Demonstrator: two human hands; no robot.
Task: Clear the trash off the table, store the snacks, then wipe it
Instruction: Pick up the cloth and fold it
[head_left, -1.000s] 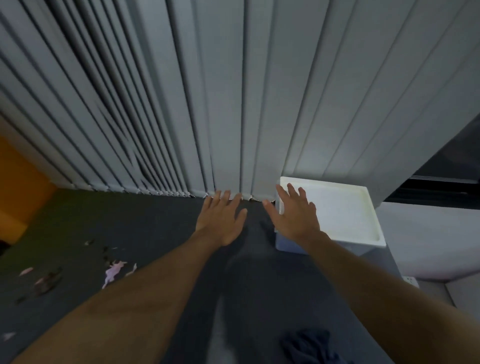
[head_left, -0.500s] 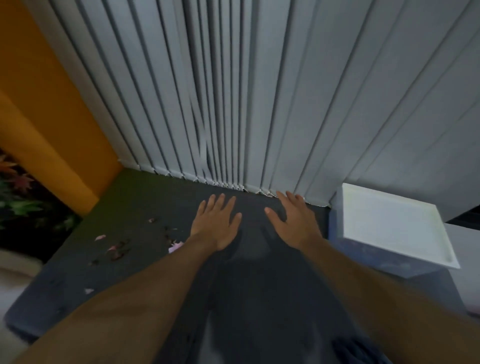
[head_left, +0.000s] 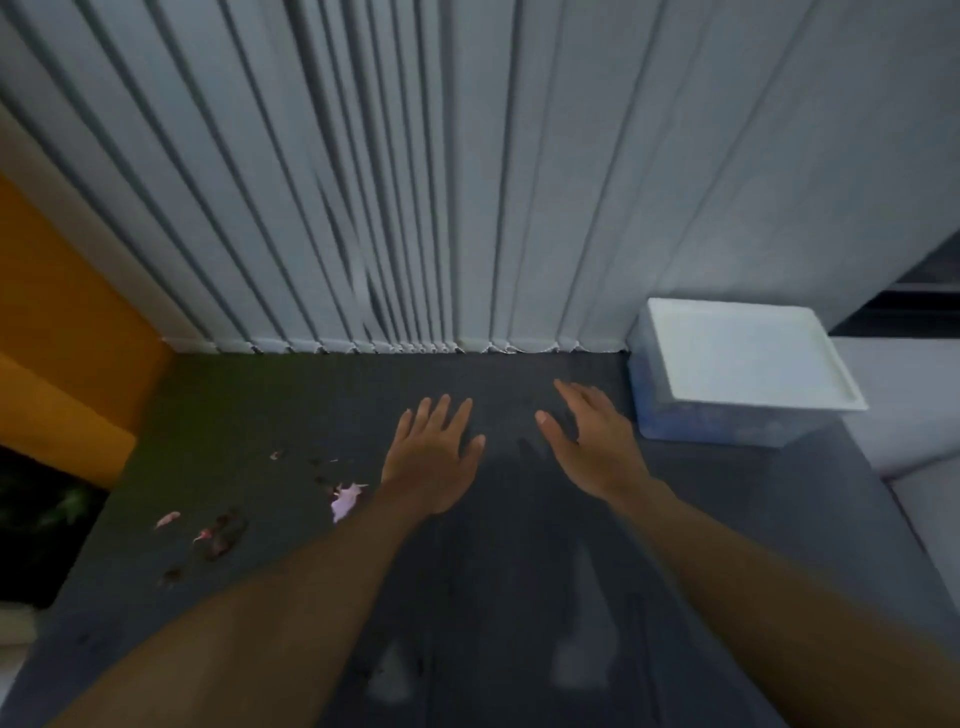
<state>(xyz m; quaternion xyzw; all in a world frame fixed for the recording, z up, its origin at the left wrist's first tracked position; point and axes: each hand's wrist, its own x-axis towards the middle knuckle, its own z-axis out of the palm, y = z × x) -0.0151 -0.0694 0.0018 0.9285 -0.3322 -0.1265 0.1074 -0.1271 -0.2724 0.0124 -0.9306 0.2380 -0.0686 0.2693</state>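
Both my hands are stretched out over the dark grey table (head_left: 727, 519), fingers straight and holding nothing. My left hand (head_left: 434, 460) hovers near the table's middle, my right hand (head_left: 592, 447) just right of it. Several scraps of trash lie on the left part of the table: a pale pink torn wrapper (head_left: 345, 500) close to my left wrist, a small pink scrap (head_left: 167, 518) and dark crumbs (head_left: 223, 535) farther left. A white-lidded translucent storage box (head_left: 743, 358) stands at the table's back right corner, right of my right hand.
Grey vertical blinds (head_left: 467, 182) hang along the table's back edge. An orange wall (head_left: 57, 322) rises at the left. The table's left edge drops off near the trash. A pale sofa or ledge (head_left: 914, 467) lies to the right.
The view has swung: the box shifted from centre to far right and back a little. My hands stayed flat and open over the table, moving slightly left relative to the box.
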